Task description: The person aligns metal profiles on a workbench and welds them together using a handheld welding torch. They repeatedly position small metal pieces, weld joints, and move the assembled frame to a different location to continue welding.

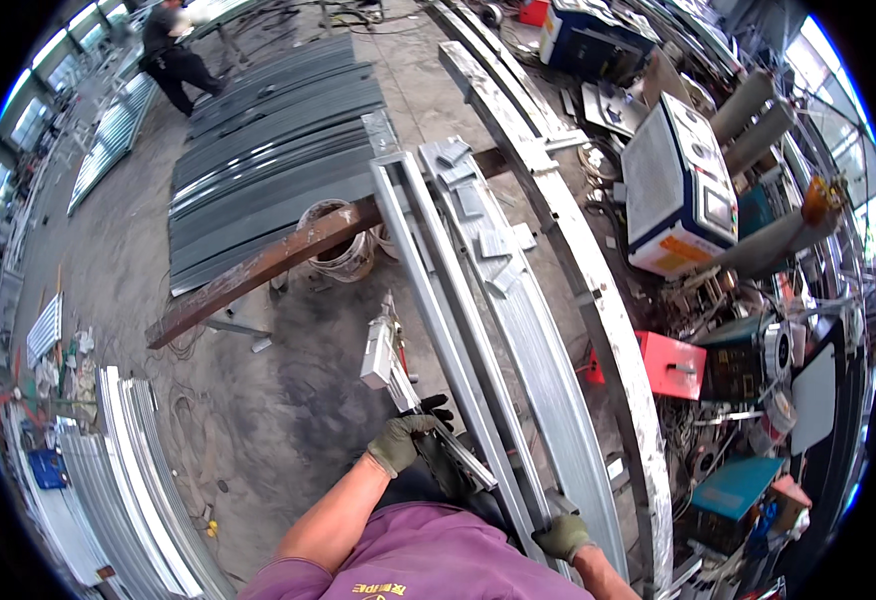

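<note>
My left hand (pixel 396 446), in a grey-green glove with dark fingertips, is wrapped around a long grey metal piece (pixel 405 392). Its upper end carries a pale boxy block, and its lower end reaches the long metal rails. Down at the near end of those rails (pixel 463 340), my right hand (pixel 561 538), gloved alike, closes on a short grey metal piece (pixel 560 504). Beside the rails runs a wide grey metal channel (pixel 548 345), with several small cut metal plates (pixel 496 250) lying on its far part.
A rusty beam (pixel 258 270) crosses under the rails, near a white bucket (pixel 343 255). Right of the channel stretches a long pale beam (pixel 613 370). Farther right stand a white-and-blue machine (pixel 678 185) and a red box (pixel 671 365). Another person (pixel 173 60) stands far left by corrugated sheets (pixel 278 150).
</note>
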Available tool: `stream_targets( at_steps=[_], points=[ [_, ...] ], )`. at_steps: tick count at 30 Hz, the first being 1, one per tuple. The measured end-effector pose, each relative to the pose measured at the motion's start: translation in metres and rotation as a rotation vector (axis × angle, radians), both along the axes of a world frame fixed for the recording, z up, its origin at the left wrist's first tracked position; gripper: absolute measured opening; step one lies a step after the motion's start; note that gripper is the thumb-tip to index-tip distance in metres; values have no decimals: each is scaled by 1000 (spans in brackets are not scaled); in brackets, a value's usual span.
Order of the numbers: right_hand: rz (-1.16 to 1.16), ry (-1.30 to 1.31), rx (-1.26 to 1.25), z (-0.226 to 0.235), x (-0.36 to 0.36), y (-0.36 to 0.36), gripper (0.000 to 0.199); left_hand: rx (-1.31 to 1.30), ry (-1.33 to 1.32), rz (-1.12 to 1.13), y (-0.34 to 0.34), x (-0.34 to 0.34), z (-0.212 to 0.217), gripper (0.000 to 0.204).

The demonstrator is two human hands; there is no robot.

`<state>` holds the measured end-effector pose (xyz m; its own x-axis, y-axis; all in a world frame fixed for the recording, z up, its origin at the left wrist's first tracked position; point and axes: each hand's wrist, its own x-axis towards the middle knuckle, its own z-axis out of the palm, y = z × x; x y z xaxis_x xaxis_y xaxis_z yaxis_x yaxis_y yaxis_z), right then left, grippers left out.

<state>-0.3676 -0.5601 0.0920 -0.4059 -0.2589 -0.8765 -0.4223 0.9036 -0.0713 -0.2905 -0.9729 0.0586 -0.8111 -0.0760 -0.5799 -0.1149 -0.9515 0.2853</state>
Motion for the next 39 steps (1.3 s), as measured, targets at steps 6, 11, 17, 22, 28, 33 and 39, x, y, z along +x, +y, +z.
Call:
stream_targets(
  at_steps=[6,11,17,22,28,33,39],
  points=[
    [1,-50,-69,13,11,-24,40,-89,-6,33,-16,4,22,23],
    [-24,-79,-111,24,9,-38,43,-101,104,153,-38,-1,-28,54],
    [5,-151,-53,34,1,-55,38,-1,152,91,-46,-20,-16,55],
    [37,-180,17,49,-5,-85,38,-37,134,130,-53,-19,-35,44],
    [14,-263,11,25,14,-92,34,123,122,177,-72,17,-50,49],
    [56,-295,16,28,11,-109,32,45,111,287,-78,65,-79,56],
    [211,-344,17,21,6,-123,29,-42,-47,320,-70,135,-99,63]
  ],
)
